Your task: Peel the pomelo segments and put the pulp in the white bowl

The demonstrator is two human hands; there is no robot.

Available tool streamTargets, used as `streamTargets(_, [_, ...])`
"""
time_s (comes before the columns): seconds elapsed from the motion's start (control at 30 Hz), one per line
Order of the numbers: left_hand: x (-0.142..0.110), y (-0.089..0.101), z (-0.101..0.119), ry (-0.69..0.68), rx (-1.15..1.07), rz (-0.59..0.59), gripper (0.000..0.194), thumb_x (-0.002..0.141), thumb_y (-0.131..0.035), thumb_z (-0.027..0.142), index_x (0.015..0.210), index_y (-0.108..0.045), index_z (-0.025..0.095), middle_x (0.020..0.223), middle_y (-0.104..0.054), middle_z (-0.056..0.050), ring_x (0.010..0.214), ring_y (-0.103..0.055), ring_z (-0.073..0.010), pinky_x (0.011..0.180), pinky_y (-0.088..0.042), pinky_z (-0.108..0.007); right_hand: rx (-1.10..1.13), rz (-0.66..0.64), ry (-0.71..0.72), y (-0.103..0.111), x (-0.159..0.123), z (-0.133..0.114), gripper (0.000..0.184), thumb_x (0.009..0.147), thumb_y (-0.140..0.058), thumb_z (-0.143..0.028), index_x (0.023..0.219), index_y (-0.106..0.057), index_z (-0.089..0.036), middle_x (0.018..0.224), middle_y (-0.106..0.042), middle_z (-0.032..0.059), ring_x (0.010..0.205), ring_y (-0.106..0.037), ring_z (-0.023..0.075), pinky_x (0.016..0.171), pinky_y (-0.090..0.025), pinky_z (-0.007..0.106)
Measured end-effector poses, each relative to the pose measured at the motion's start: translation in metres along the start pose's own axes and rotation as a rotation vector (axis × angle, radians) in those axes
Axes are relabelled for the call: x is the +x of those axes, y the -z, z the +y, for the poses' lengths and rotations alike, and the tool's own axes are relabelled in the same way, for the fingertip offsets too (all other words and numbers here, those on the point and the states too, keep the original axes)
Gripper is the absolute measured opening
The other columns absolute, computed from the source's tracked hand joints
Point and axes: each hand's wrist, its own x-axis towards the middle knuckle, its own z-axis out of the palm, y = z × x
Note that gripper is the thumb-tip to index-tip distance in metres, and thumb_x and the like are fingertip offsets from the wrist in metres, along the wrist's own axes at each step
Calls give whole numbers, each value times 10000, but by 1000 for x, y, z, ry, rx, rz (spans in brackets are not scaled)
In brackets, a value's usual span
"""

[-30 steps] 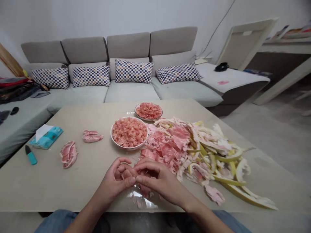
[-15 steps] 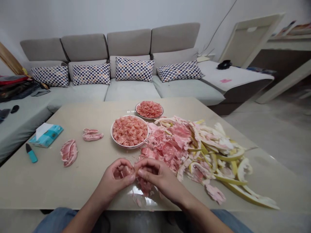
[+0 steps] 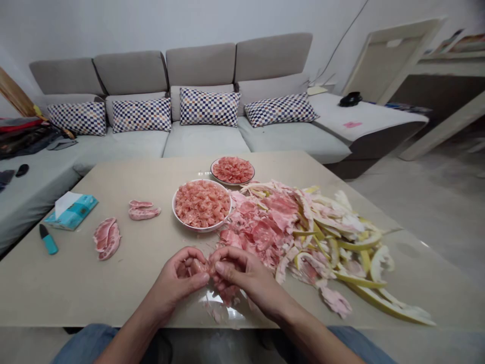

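Note:
Close to the table's front edge, my left hand [image 3: 185,275] is closed round a piece of pink pomelo flesh [image 3: 197,266]. The fingertips of my right hand [image 3: 242,275] pinch at the same piece, right beside the left fingertips. Pink scraps of membrane [image 3: 227,294] hang or lie just below my hands; which of the two I cannot tell. Beyond them stands a white bowl [image 3: 175,212] heaped with peeled pomelo flesh. A dark-rimmed plate [image 3: 252,178] of redder flesh sits behind it. Unpeeled pomelo segments [image 3: 107,239] lie to the left, with smaller segments [image 3: 144,213] further back.
A large heap of pink membrane [image 3: 265,222] and yellow-green rind [image 3: 364,288] covers the table's right part. At the left are a tissue pack [image 3: 74,215] and a small teal-handled knife [image 3: 49,243]. A grey sofa [image 3: 206,139] with checkered cushions stands behind the table [image 3: 140,293].
My fingers have shifted only slightly round the pomelo piece, the right fingertips turning a little. The bowl, plate and heap stay where they were.

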Motion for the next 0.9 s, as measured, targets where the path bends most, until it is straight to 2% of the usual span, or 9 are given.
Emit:
streamTargets(0.17, [0, 2, -1, -13, 6, -13, 247, 727, -742, 288, 899, -595, 191, 719, -576, 15, 639, -466, -107, 575, -330, -198, 27, -7, -55, -1, -1, -1, 399, 734, -697, -528, 902, -566, -191, 768, -625, 6, 585, -615, 108, 452, -441, 171])
streamTargets(0.37, [2, 2, -2, -21, 18, 7, 270, 699, -770, 280, 888, -600, 188, 700, -562, 32, 640, -475, -99, 602, -352, -193, -148, -14, 37, -5, -1, -4, 331, 728, -723, -467, 828, -563, -195, 668, -547, -42, 553, -535, 88, 469, -452, 185])
streamTargets(0.5, [1, 0, -1, -8, 13, -3, 274, 708, -766, 305, 887, -602, 178, 673, -542, 36, 636, -464, -90, 589, -350, -180, -176, 37, 26, -4, 0, -2, 309, 743, -703, -467, 778, -576, -187, 630, -554, -40, 497, -518, 87, 434, -434, 195])
streamTargets(0.7, [0, -1, 2, 47, 28, -12, 313, 701, -763, 348, 901, -592, 179, 634, -509, 39, 526, -379, -66, 423, -242, -160, -104, 54, -47, 0, 3, 1, 356, 718, -713, -491, 726, -573, -164, 613, -613, -9, 504, -575, 107, 407, -427, 186])
streamTargets(0.9, [0, 1, 1, 71, -17, -26, 296, 731, -740, 337, 917, -581, 170, 638, -478, 39, 509, -344, -58, 387, -203, -161, -68, 129, -72, -5, 4, 6, 401, 671, -739, -520, 706, -587, -150, 589, -632, -7, 479, -585, 102, 383, -411, 168])
